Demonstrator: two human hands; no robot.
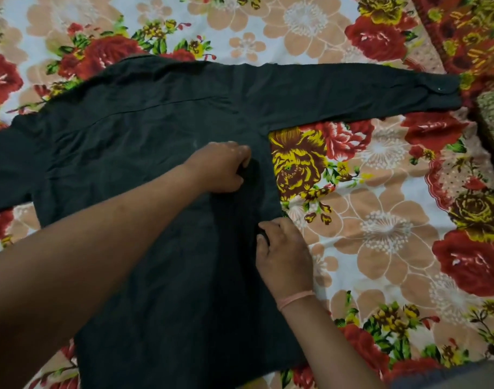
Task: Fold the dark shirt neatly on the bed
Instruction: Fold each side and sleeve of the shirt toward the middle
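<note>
Head view: both hands (222,167) pinching shirt (128,130) (spread flat).

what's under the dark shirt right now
The flowered bedsheet shows all around the dark shirt, so it lies on that. Whatever else is beneath is covered.

Open room: floral bedsheet (380,220) lies bare right of the dark shirt (128,141).
In the way: long sleeve (352,91) stretches across above it.

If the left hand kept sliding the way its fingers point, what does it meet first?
Likely the shirt's side edge, just past the left hand, then the bare flowered bedsheet. Its fingers look pinched on the cloth, so direction is approximate.
</note>
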